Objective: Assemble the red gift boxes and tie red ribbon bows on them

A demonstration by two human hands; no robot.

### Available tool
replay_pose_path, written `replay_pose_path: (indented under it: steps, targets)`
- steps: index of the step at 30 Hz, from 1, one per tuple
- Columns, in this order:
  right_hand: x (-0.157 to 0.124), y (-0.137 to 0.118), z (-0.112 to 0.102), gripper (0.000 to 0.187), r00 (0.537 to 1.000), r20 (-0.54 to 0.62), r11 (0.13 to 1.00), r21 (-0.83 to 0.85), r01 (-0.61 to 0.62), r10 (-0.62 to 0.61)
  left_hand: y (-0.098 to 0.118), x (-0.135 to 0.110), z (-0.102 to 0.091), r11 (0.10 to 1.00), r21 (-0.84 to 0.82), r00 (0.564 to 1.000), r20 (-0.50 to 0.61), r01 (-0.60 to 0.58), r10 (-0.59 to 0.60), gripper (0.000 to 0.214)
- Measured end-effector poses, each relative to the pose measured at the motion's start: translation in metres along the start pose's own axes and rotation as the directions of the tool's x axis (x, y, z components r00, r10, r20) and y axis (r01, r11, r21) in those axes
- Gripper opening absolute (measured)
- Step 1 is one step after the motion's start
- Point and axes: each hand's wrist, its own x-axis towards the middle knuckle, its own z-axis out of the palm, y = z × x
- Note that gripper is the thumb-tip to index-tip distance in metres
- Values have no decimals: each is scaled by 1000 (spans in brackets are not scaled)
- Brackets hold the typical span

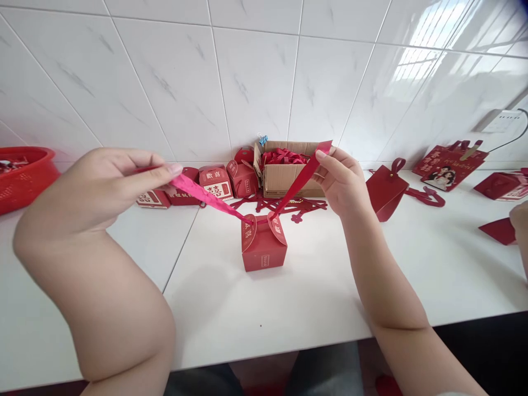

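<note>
A small red gift box stands on the white counter in front of me. A red ribbon runs through its top flaps and rises to both sides. My left hand pinches the left ribbon end, pulled out to the left. My right hand pinches the right end, held up near the cardboard box. Both hands are closed on the ribbon, above the counter and apart from the gift box.
A cardboard box of red ribbons sits against the tiled wall, with several finished red boxes to its left. A red basket is far left. Flat red box blanks and bags lie right. Another person's hand shows at the right edge.
</note>
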Motion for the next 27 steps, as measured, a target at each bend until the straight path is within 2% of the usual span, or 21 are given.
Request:
replay_pose_path:
  steps: [3,6,11,19,24,27]
  targets:
    - [0,1,-2,11,998,-40,998,-35,56,-57,3,6,12,977,-213,999,42,-15,24,18]
    - [0,2,-2,10,994,-73,994,-81,75,-81,4,14,26,885,-462,997,9,-62,74,13]
    - [4,-2,7,18,991,-93,994,-72,86,-93,10,21,51,737,-661,990,-66,-137,124,18]
    - [8,-12,44,10,980,-83,983,23,184,-181,26,24,75,680,-723,992,-89,-124,87,21]
    - [8,-17,59,11,977,-93,981,12,196,-194,40,23,82,740,-656,986,-30,-144,165,27]
    - [10,-19,63,15,983,-54,984,-13,177,-177,50,22,81,775,-610,979,-8,-165,202,27]
